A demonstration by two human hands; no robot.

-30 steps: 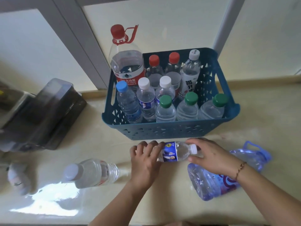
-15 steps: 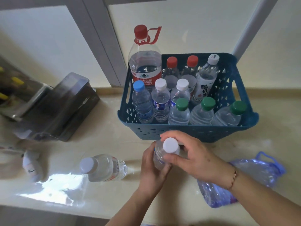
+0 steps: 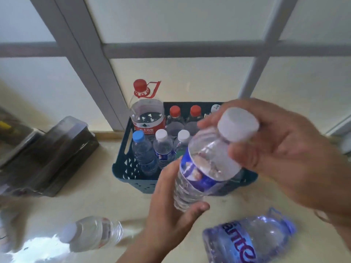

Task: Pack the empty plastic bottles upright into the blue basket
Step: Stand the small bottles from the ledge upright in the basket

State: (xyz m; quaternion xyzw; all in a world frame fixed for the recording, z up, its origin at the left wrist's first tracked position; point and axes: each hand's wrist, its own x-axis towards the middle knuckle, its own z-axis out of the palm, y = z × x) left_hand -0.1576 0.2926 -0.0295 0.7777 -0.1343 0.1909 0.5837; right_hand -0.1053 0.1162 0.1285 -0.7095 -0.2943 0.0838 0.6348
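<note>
A clear bottle with a white cap and blue label (image 3: 206, 164) is lifted close to the camera, in front of the blue basket (image 3: 126, 168). My right hand (image 3: 288, 156) grips its neck and shoulder just below the cap. My left hand (image 3: 171, 215) curls around its lower body. The basket holds several upright bottles, among them a large red-capped jug (image 3: 147, 112) at its back left corner. The basket's right half is hidden behind the held bottle and my right hand.
A clear bottle with a white cap (image 3: 91, 234) lies on its side on the counter at the lower left. A large blue-tinted jug (image 3: 248, 240) lies at the lower right. A dark box (image 3: 49, 158) stands to the left. A window frame runs behind the basket.
Both hands have raised the bottle from the counter up toward the camera, tilted nearly upright. The view has also tipped upward, showing more of the window.
</note>
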